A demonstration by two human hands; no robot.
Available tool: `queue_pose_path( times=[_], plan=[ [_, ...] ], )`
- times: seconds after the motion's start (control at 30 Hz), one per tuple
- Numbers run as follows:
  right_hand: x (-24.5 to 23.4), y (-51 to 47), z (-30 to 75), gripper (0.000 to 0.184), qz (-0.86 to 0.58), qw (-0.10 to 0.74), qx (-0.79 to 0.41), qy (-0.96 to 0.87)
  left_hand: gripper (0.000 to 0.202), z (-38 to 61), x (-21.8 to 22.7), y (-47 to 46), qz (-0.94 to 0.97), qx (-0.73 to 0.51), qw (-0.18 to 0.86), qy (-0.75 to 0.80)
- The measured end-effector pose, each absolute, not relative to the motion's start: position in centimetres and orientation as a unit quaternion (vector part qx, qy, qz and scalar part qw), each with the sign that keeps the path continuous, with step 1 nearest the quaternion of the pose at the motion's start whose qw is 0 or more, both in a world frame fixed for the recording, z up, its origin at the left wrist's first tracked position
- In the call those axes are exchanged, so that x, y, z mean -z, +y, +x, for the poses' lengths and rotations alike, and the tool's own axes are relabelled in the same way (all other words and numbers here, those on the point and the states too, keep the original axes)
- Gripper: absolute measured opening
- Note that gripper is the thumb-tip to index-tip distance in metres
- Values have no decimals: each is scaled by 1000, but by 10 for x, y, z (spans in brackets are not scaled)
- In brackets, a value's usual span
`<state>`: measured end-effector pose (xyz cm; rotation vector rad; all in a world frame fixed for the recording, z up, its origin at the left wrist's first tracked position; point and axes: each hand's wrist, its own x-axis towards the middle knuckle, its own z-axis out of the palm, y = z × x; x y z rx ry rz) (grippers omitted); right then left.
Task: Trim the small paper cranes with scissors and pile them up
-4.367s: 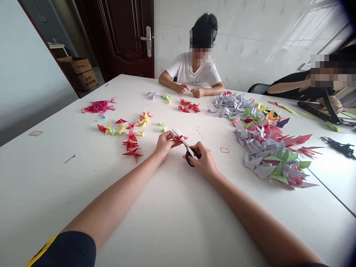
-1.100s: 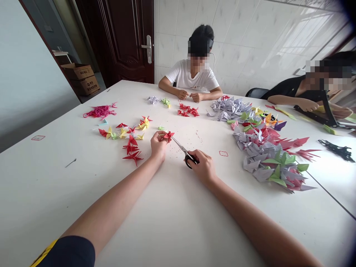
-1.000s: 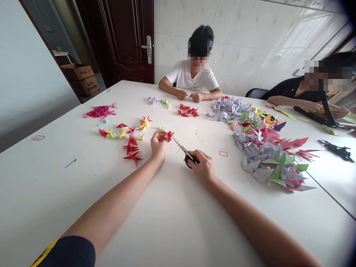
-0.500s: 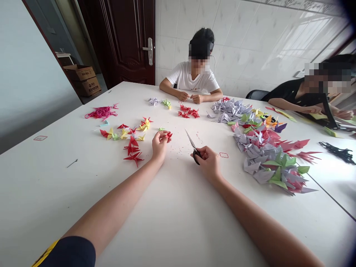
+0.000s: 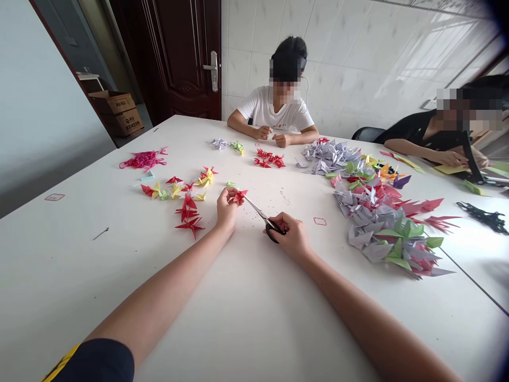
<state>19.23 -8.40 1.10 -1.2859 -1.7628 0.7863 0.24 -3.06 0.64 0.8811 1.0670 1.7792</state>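
My left hand [image 5: 227, 208] pinches a small red origami crane [image 5: 239, 196] in its fingertips, just above the white table [image 5: 79, 276]. My right hand [image 5: 291, 237] grips black-handled scissors [image 5: 262, 217] by the loops. Their steel blades reach up and left, with the tips beside the crane's lower edge. Part of the handles is hidden by my fingers. Tiny red paper specks [image 5: 254, 212] lie on the table between my hands, and loose red and yellow cranes [image 5: 186, 204] lie to the left.
A large heap of grey, red and green paper cranes [image 5: 377, 217] lies to my right. A pink cord tangle [image 5: 143, 159] lies far left, a black one [image 5: 483, 216] far right. Two co-workers [image 5: 274, 111] [image 5: 421, 132] sit across and right, their hands at the table.
The scissors have swung from pointing upward back toward the crane, their tips now beside it. My right hand has moved left, and the view has shifted slightly.
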Motion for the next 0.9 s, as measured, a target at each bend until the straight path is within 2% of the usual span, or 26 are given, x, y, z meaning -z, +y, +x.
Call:
queue_pose_path(
  times=[0.9],
  plan=[
    [-10, -83, 193, 16, -490, 392, -375, -682, 23, 4, -6, -30, 324, -716, 470, 401]
  ],
)
